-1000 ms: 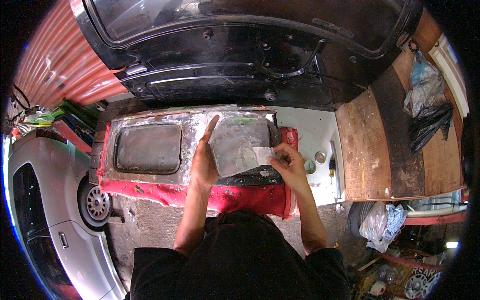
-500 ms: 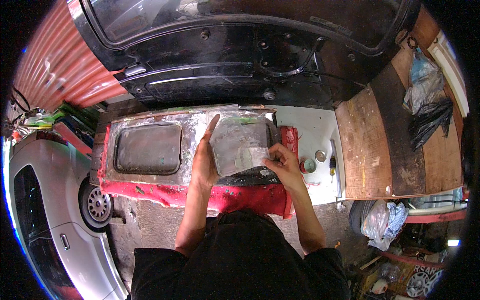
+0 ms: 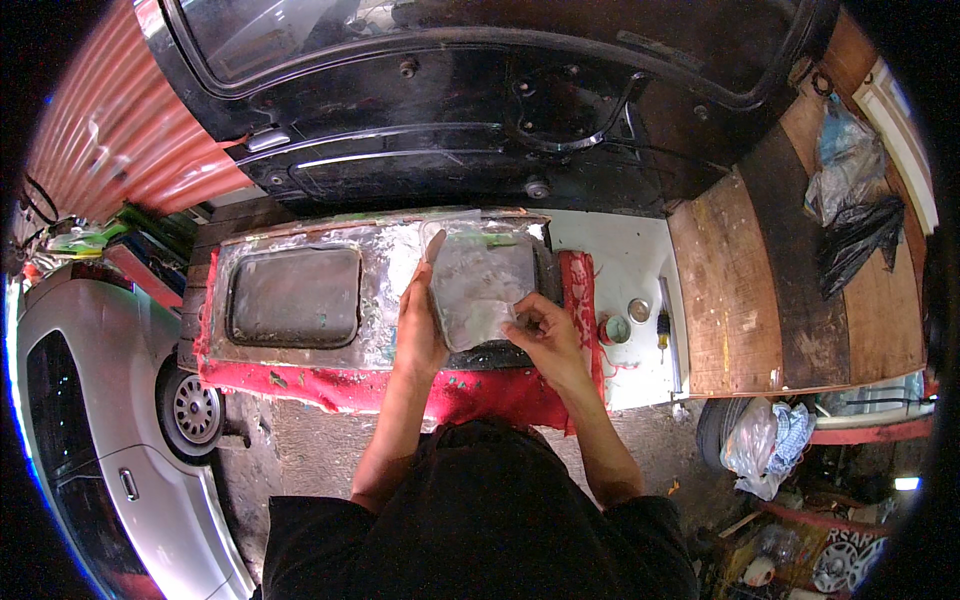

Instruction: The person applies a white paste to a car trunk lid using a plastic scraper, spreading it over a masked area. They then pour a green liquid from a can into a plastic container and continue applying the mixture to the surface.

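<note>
A translucent, grey-smeared rectangular pane [image 3: 480,265] with rounded corners sits above the right half of a weathered panel [image 3: 385,340]. My left hand [image 3: 420,325] is closed on the pane's left edge, thumb up along the side, its other fingers partly hidden. Between the thumb and fingers of my right hand [image 3: 545,335] is a thin, pale, flat piece [image 3: 490,320], pressed against the pane's lower right part. Whether it is a spreader or a sheet I cannot tell. The panel has a dark framed opening [image 3: 295,298] at its left and white smears.
Red cloth [image 3: 320,385] lies under the panel. On the white surface to the right are an open tin [image 3: 613,328], a round lid [image 3: 639,310], a yellow-handled screwdriver [image 3: 663,328] and a metal bar [image 3: 672,340]. A black vehicle door [image 3: 450,120] stands behind; a silver car [image 3: 110,390] is left.
My right hand has moved slightly left, carrying the pale flat piece inward across the pane. My left hand and the pane have shifted a little to the right.
</note>
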Action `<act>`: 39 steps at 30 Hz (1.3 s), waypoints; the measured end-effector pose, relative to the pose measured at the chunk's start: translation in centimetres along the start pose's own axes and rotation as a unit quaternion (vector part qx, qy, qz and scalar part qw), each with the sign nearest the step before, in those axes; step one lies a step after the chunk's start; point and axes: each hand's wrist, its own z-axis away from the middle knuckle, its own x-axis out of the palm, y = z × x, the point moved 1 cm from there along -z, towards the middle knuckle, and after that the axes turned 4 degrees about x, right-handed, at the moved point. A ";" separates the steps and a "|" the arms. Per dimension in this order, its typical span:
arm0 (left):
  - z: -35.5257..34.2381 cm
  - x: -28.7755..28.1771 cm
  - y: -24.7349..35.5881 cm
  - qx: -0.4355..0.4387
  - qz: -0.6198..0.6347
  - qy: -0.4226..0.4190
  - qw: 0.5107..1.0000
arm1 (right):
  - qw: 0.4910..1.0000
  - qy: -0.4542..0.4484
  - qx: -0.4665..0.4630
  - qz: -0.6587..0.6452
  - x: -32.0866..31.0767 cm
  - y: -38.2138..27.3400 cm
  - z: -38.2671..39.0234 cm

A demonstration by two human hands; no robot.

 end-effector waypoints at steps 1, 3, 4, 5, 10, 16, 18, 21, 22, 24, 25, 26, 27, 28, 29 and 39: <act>0.0 0.0 -0.1 -0.003 -0.002 0.000 1.000 | 1.000 0.001 0.007 -0.019 0.2 0.2 0.0; 0.0 0.1 -0.4 0.004 -0.008 0.000 1.000 | 1.000 -0.014 0.000 -0.020 0.4 0.7 -0.1; 0.0 0.1 -0.6 0.008 -0.012 0.001 1.000 | 1.000 -0.023 -0.003 -0.021 0.6 0.9 -0.1; 0.0 0.1 -0.7 0.009 -0.013 0.000 1.000 | 0.999 -0.024 0.000 -0.035 0.8 0.9 0.0; 0.1 0.0 -1.6 0.021 -0.024 0.004 0.999 | 0.996 -0.026 0.016 -0.080 2.3 0.0 0.2; -0.2 0.3 -1.6 0.031 -0.059 -0.007 0.998 | 0.992 -0.053 0.042 -0.104 2.0 -0.6 0.1; -0.1 0.4 -1.4 0.017 -0.046 -0.002 0.999 | 0.992 -0.067 0.035 -0.100 1.8 -0.4 -0.1; 0.0 0.8 -1.0 0.000 -0.028 0.001 1.000 | 0.988 -0.086 0.071 -0.109 1.4 -0.5 -0.4; 0.1 0.9 -0.9 -0.004 -0.023 0.001 1.000 | 0.985 -0.092 0.091 -0.115 1.3 -0.6 -0.4; -0.2 0.5 -1.4 0.012 -0.036 -0.005 0.999 | 0.977 -0.081 0.134 -0.144 1.1 -0.4 -0.2; -0.4 0.4 -1.6 0.020 -0.042 -0.008 0.999 | 0.972 -0.075 0.155 -0.158 1.0 -0.2 -0.2; -0.4 0.4 -1.7 0.024 -0.044 -0.007 0.999 | 0.969 -0.084 0.165 -0.163 0.8 -0.1 -0.3; -0.4 0.4 -1.8 0.027 -0.046 -0.005 0.999 | 0.966 -0.093 0.174 -0.168 0.6 0.1 -0.4; -0.3 0.5 -1.7 0.033 -0.049 -0.003 0.998 | 0.962 -0.103 0.183 -0.175 0.5 0.3 -0.4; -0.4 0.4 -1.9 0.046 -0.075 0.000 0.996 | 0.961 -0.090 0.187 -0.185 0.6 0.4 -0.4; 0.5 0.9 -1.9 0.064 -0.143 0.020 0.987 | 0.914 -0.068 0.267 -0.297 1.0 0.9 -0.7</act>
